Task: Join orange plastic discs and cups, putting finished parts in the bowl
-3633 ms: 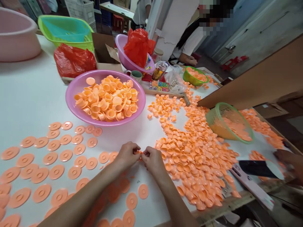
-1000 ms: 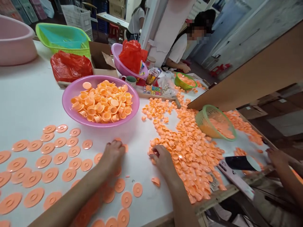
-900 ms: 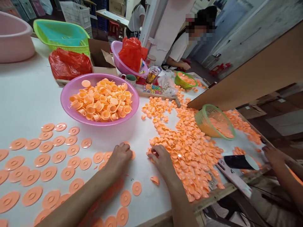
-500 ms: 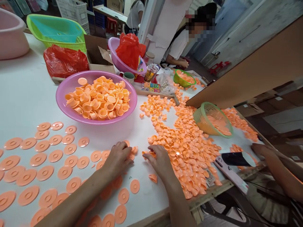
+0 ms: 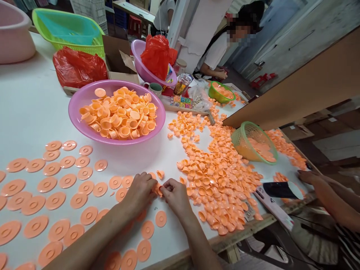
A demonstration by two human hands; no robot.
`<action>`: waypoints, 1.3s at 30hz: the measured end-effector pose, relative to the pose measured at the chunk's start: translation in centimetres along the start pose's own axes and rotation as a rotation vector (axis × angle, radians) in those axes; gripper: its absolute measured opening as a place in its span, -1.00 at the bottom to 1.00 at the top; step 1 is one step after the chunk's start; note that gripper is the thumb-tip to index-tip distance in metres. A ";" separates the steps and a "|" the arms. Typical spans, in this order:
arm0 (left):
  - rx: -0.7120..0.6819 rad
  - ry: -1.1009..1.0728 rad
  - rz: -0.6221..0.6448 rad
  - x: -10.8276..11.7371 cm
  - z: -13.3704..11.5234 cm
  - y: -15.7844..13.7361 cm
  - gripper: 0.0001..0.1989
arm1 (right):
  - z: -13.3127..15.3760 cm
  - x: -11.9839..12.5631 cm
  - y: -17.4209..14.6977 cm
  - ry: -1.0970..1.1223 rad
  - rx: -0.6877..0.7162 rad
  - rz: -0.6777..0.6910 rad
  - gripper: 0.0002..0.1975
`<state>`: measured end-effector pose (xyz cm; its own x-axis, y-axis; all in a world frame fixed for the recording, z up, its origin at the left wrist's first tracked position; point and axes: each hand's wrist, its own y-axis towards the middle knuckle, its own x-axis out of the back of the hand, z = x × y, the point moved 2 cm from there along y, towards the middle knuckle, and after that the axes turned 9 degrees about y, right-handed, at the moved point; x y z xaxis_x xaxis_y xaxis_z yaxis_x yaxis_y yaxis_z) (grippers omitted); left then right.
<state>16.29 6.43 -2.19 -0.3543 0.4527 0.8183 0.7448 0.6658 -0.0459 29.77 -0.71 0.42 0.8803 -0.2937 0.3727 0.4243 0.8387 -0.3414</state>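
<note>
- The left hand (image 5: pixel 140 192) and right hand (image 5: pixel 176 195) are together, fingertips pinching a small orange piece (image 5: pixel 158 190).
- Just beyond them, a loose cup (image 5: pixel 160 174).
- Left, flat saucers (image 5: pixel 68 180); right, heaped cups (image 5: pixel 225 180).
- Farther beyond, a purple bowl (image 5: pixel 74 114).

A workshop for small parts: alike orange cups (image 5: pixel 222 183) heap toward the near edge of the table (image 5: pixel 25 101), discs (image 5: pixel 35 226) spread to their left, a worker (image 5: pixel 216 54) sits beyond the far edge, and cartons (image 5: pixel 341 122) and crates (image 5: pixel 89 12) fill the background.
</note>
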 end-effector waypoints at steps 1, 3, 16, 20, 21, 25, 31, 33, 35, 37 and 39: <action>0.001 -0.011 0.006 0.0 0.0 0.0 -0.91 | -0.2 -0.5 0.2 0.021 -0.018 0.007 -0.88; 0.012 -0.037 0.016 0.2 -0.1 0.1 -0.92 | -0.5 -1.1 0.7 0.022 -0.014 0.024 -0.88; 0.396 -0.337 0.082 1.2 -1.4 1.1 -0.86 | 0.0 -1.1 0.9 -0.094 0.099 0.052 -0.88; 0.420 -0.371 0.051 0.4 -1.2 0.6 -0.83 | -0.5 -2.0 0.3 -0.064 0.107 -0.031 -0.86; 0.418 -0.377 0.039 0.2 -1.2 0.4 -0.83 | -0.7 -2.2 0.2 -0.028 0.102 -0.052 -0.86; 0.390 -0.390 0.001 0.1 -1.7 -0.4 -0.85 | -1.0 -2.0 -0.1 0.086 0.037 0.019 -0.85; 0.365 -0.394 -0.222 6.5 -1.5 0.9 -0.84 | 1.0 1.2 1.9 -0.073 0.200 -0.098 -0.76; 0.338 -0.393 -0.383 11.7 -1.1 2.6 -0.85 | 1.6 1.2 2.5 -0.182 0.321 -0.187 -0.81; 0.323 -0.331 -0.571 17.2 -0.6 4.5 -0.89 | 1.8 0.4 3.0 -0.277 0.359 -0.192 -0.83; 0.346 -0.328 -0.668 21.0 -0.2 5.9 -0.86 | 1.6 -0.3 3.3 -0.337 0.372 -0.186 -0.85; 0.280 -0.306 -0.622 21.9 0.0 6.2 -0.82 | 1.3 -0.4 3.4 -0.340 0.366 -0.196 -0.80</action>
<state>13.13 20.51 15.42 -0.8352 0.0606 0.5466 0.1978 0.9605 0.1958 30.53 2.85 0.23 0.6477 -0.3468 0.6783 0.4187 0.9059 0.0634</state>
